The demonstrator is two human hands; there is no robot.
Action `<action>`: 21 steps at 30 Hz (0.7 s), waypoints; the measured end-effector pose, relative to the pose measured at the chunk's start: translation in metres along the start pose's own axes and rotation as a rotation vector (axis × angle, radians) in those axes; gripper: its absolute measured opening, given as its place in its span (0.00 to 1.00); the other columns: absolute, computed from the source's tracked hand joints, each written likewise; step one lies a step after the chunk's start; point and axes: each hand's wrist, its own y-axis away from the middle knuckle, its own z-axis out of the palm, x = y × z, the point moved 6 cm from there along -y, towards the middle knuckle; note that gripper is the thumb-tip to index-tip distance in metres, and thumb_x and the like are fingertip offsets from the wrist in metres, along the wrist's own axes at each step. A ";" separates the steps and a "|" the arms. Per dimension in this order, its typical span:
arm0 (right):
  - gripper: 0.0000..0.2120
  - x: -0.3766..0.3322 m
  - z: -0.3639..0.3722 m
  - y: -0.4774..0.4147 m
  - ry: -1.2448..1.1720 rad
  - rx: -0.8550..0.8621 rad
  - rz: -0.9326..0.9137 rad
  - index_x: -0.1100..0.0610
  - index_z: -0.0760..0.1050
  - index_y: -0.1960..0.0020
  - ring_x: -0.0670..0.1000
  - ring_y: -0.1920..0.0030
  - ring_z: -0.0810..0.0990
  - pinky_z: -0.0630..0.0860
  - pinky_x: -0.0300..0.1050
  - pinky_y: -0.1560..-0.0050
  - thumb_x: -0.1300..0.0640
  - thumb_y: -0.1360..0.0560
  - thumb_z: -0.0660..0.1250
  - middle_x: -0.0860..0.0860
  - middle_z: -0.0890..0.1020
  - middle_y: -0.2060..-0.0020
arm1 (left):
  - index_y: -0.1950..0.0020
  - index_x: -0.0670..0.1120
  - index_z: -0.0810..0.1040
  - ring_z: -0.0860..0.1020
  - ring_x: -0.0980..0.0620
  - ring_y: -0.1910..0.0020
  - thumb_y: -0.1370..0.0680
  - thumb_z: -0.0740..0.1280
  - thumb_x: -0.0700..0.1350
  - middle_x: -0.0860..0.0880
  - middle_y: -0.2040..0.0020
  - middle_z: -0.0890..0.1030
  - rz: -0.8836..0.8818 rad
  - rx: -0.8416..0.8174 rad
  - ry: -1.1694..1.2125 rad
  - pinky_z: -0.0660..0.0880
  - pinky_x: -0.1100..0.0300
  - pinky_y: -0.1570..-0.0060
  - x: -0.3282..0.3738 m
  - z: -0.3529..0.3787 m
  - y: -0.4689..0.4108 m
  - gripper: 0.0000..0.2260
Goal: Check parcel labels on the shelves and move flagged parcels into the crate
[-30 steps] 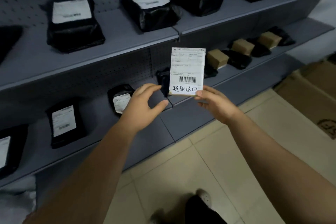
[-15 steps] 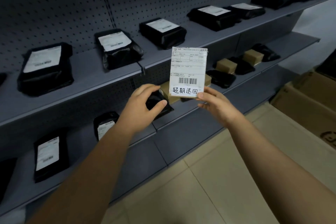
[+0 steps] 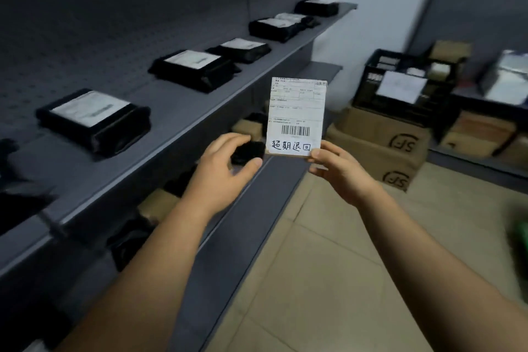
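Right hand (image 3: 340,168) pinches flagged parcel (image 3: 297,117); left hand (image 3: 225,168) loose, empty. Crate (image 3: 368,86) at two o'clock awaits it.

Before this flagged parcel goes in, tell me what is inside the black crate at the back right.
Inside the black crate, pale parcels show above the rim, too blurred to count. A white sheet on its front and the walls hide whatever lies lower.

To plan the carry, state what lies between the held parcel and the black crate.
Head view: nothing between parcel and crate; only bare wall shows behind the gap.
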 end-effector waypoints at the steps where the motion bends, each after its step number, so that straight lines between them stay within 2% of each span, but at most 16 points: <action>1: 0.26 -0.008 -0.016 -0.004 -0.001 0.050 -0.015 0.50 0.79 0.42 0.44 0.48 0.78 0.70 0.46 0.44 0.44 0.39 0.73 0.44 0.83 0.48 | 0.35 0.47 0.76 0.72 0.56 0.36 0.25 0.67 0.57 0.55 0.36 0.74 0.036 -0.017 0.033 0.68 0.61 0.34 0.004 0.010 -0.020 0.22; 4: 0.24 -0.029 -0.063 -0.010 -0.006 0.187 -0.047 0.50 0.80 0.44 0.45 0.50 0.76 0.69 0.46 0.45 0.45 0.38 0.72 0.43 0.83 0.51 | 0.34 0.47 0.76 0.72 0.57 0.36 0.25 0.66 0.57 0.54 0.35 0.74 0.129 -0.082 0.114 0.67 0.62 0.34 0.021 0.040 -0.075 0.23; 9: 0.27 -0.037 -0.130 -0.007 0.012 0.364 -0.067 0.52 0.79 0.40 0.46 0.50 0.75 0.71 0.44 0.49 0.44 0.38 0.72 0.46 0.81 0.48 | 0.33 0.46 0.75 0.70 0.57 0.36 0.23 0.70 0.52 0.56 0.37 0.72 0.271 -0.163 0.186 0.64 0.64 0.35 0.051 0.097 -0.135 0.20; 13: 0.30 -0.031 -0.187 -0.008 -0.009 0.460 -0.072 0.55 0.78 0.37 0.46 0.52 0.75 0.71 0.43 0.49 0.45 0.37 0.72 0.47 0.81 0.49 | 0.33 0.48 0.75 0.70 0.60 0.36 0.25 0.67 0.57 0.56 0.36 0.73 0.328 -0.249 0.229 0.63 0.69 0.35 0.071 0.155 -0.173 0.23; 15: 0.30 -0.026 -0.219 -0.013 -0.019 0.503 -0.071 0.54 0.79 0.38 0.46 0.52 0.75 0.71 0.43 0.48 0.44 0.38 0.72 0.47 0.81 0.50 | 0.33 0.49 0.75 0.70 0.59 0.35 0.25 0.66 0.59 0.54 0.35 0.73 0.348 -0.289 0.246 0.63 0.68 0.35 0.082 0.186 -0.193 0.24; 21: 0.29 -0.028 -0.321 -0.043 -0.024 0.578 -0.086 0.52 0.79 0.40 0.47 0.49 0.76 0.70 0.47 0.46 0.43 0.39 0.73 0.47 0.82 0.48 | 0.32 0.51 0.74 0.68 0.60 0.34 0.23 0.69 0.52 0.58 0.35 0.71 0.378 -0.332 0.219 0.58 0.75 0.39 0.121 0.271 -0.267 0.20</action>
